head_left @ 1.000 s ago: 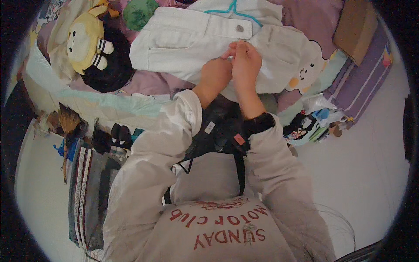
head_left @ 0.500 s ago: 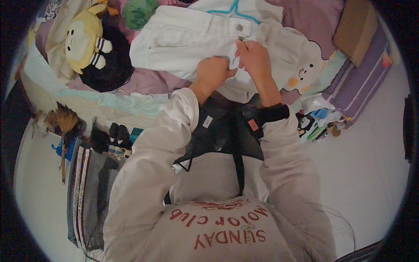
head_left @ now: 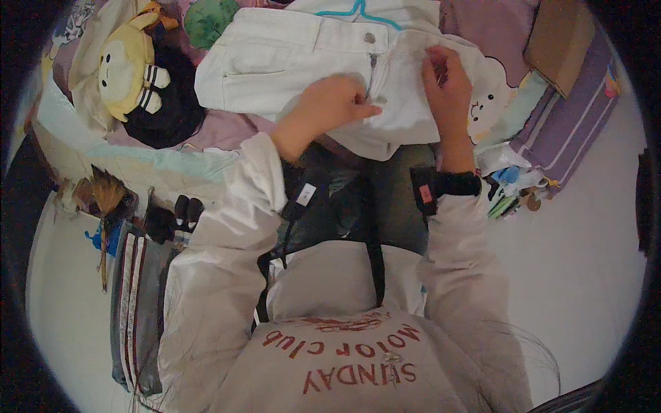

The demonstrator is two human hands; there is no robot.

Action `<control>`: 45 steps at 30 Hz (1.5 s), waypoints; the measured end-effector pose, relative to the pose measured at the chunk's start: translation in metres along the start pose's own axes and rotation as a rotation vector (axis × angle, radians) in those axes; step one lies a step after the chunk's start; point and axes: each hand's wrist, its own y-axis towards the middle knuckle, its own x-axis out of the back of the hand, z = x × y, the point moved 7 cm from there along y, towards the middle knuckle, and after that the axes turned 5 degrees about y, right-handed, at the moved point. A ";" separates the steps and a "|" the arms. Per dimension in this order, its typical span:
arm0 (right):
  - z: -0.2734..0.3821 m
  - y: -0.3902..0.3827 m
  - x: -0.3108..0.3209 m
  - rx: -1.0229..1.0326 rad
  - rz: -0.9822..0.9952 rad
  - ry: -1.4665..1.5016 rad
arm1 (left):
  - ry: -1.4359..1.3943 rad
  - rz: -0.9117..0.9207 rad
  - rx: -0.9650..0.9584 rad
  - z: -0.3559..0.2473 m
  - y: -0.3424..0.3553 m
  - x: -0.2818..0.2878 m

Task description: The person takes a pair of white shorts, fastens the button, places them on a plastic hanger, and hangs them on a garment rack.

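A pair of white trousers (head_left: 268, 58) lies on the bedding, with a metal button and an open zipped fly (head_left: 374, 67). My left hand (head_left: 330, 107) has curled fingers on the fabric beside the fly, thumb sticking out. My right hand (head_left: 446, 79) is closed on the fabric to the right of the fly, near the waistband. A turquoise hanger (head_left: 358, 10) lies above the waistband, and a printed bear face (head_left: 482, 103) shows beside my right hand.
A yellow plush toy (head_left: 120, 69) rests on a black round item (head_left: 165, 127) at upper left. A cardboard piece (head_left: 551, 48) is at upper right. A broom (head_left: 103, 193), dark shoes (head_left: 186, 210) and grey clothing (head_left: 131, 310) sit at left; small items (head_left: 516, 186) lie right.
My hands have moved apart: the right one went right and up from the button area, the left slightly. More of the zip and fly now shows between them.
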 end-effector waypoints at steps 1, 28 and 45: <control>0.008 0.007 0.002 0.116 -0.029 -0.027 | -0.098 -0.060 -0.007 -0.006 0.000 0.013; 0.034 0.012 -0.057 0.372 0.234 -0.076 | 0.288 -0.604 -0.109 0.006 0.024 0.044; 0.013 0.028 -0.070 0.008 0.184 -0.186 | 0.270 -0.582 -0.070 0.017 0.031 0.035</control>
